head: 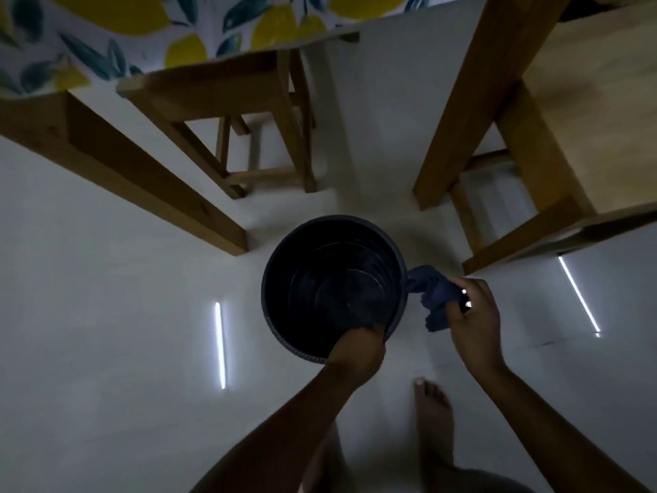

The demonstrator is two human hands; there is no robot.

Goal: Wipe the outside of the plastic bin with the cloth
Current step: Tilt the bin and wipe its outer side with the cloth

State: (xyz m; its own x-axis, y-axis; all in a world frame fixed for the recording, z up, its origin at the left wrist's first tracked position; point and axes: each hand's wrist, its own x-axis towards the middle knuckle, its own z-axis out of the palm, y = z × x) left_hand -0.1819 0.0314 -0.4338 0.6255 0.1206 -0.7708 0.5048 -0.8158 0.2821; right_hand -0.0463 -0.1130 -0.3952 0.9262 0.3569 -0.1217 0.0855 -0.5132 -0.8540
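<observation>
Both forearms enter from the bottom edge, and between them a bare foot [432, 403] stands on the pale glossy floor [106, 332]. No brand, label or writing can be read on anything; the light is dim.

The left hand [359, 345] grips the near rim of the dark round plastic bin [284, 314]. Its fingers go over the edge and into the bin, and the palm lies against the outside of the rim, so this hand is closed on the bin. The bin stands upright on the floor, just ahead of the foot. Inside it I see only dark ring-shaped steps of the wall and the bottom; it looks empty, though the shadow there is deep.

The right hand [474, 314] is just to the right of this grip, outside the bin. It is closed around a bunched blue cloth [435, 297]. The cloth comes out of the fist toward the bin, and its far end touches the outer wall of the bin, close under the rim. Two small bright spots shine on the fingers of this hand; I cannot tell what they are.

Beyond the bin, farther from both hands, stand a wooden stool [227, 101] and thick wooden legs. A tablecloth with yellow lemons and green leaves [142, 30] hangs above the stool. To the right of the cloth hand is a wooden chair [586, 137]. Two thin white light reflections lie on the floor, one on each side of the bin.
</observation>
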